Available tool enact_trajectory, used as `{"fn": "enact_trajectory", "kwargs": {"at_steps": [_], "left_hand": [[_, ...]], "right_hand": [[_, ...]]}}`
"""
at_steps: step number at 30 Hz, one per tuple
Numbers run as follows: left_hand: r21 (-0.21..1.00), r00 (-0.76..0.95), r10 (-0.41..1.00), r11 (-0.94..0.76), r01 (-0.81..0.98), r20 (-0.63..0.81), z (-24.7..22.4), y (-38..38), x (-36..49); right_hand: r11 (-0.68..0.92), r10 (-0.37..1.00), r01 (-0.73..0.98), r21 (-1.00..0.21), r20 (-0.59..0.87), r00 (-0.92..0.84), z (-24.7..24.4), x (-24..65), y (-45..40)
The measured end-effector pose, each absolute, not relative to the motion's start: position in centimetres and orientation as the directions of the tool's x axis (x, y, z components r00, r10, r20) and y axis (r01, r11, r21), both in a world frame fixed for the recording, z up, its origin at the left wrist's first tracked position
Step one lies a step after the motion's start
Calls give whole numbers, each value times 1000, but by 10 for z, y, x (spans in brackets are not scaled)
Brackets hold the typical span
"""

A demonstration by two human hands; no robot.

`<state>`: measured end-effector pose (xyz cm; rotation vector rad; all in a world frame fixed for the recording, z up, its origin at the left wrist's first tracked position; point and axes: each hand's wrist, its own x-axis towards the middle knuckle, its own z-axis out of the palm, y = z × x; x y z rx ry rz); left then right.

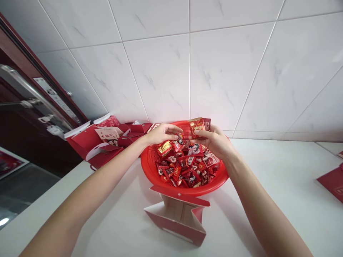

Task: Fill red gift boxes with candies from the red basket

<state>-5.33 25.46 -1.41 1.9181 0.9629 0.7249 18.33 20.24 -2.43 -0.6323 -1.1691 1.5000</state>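
Note:
A red plastic basket full of wrapped candies, mostly red with a few gold, stands on the white table. My right hand is above its right back side, closed on candy packets in red-gold and dark red wrappers. Over the left back part of the basket is my left hand, fingers curled with the tips close to a candy; what they pinch, if anything, is too small to make out. In front of the basket stands a red paper box, its top open and the inside bare.
Several red gift boxes are crowded together at the left back of the table. A tiled wall rises behind. A dark door with a metal handle is at the left. Another red item lies at the right edge.

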Motion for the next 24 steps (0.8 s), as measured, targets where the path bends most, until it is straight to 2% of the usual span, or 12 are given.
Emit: {"fn": "enact_trajectory", "kwargs": {"at_steps": [7, 14, 16, 18, 21, 24], "left_hand": [[918, 494, 858, -301, 258, 143, -15, 249, -51], [896, 407, 888, -344, 281, 214, -13, 235, -51], [886, 385, 890, -365, 286, 243, -11, 229, -52], [876, 356, 894, -384, 291, 273, -11, 224, -52], [856, 305, 903, -397, 329, 302, -10, 214, -51], [836, 267, 901, -422, 352, 343, -9, 204, -51]], "right_hand": [[90, 947, -393, -915, 201, -251, -25, 183, 202], [210, 940, -295, -932, 275, -201, -25, 184, 201], [301, 932, -197, -933, 331, -145, -26, 184, 202], [429, 901, -23, -903, 429, -57, -27, 182, 201], [579, 794, 269, -770, 607, 31, -26, 178, 196], [645, 682, 461, -609, 731, 11, -26, 172, 190]]}}
